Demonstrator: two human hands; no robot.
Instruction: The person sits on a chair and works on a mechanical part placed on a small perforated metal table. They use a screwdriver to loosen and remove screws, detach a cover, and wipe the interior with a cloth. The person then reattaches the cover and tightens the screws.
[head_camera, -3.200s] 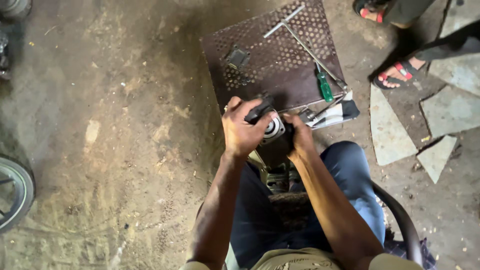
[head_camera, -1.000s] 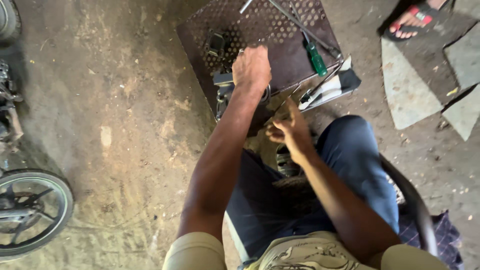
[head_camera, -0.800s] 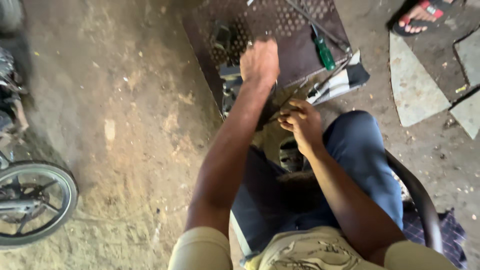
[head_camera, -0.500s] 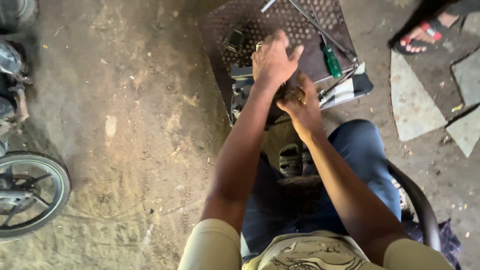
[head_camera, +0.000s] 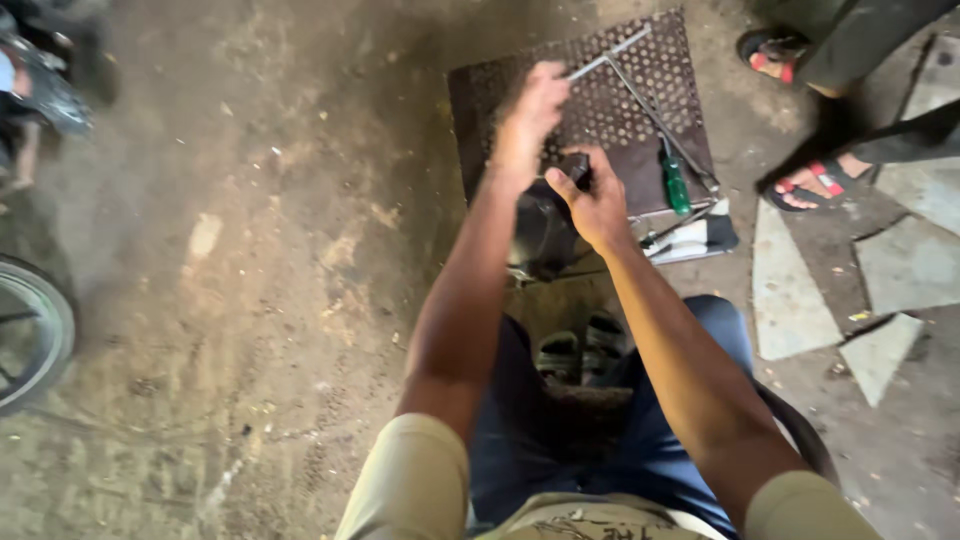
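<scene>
Hands are sharing the work: right hand (head_camera: 598, 200) is gripping the dark part (head_camera: 545, 232) to steady it, while left hand (head_camera: 532, 110), blurred, is closing on a metal rod (head_camera: 606, 55) over the perforated plate (head_camera: 640, 95).

Over a brown perforated metal plate (head_camera: 640, 80) on the dirt floor, the blurred left hand (head_camera: 535, 110) closes on the end of a thin grey metal rod (head_camera: 608, 55). The right hand (head_camera: 592, 200) grips a dark rounded machine part (head_camera: 545, 230). Just to the right lies a green-handled screwdriver (head_camera: 677, 183).
</scene>
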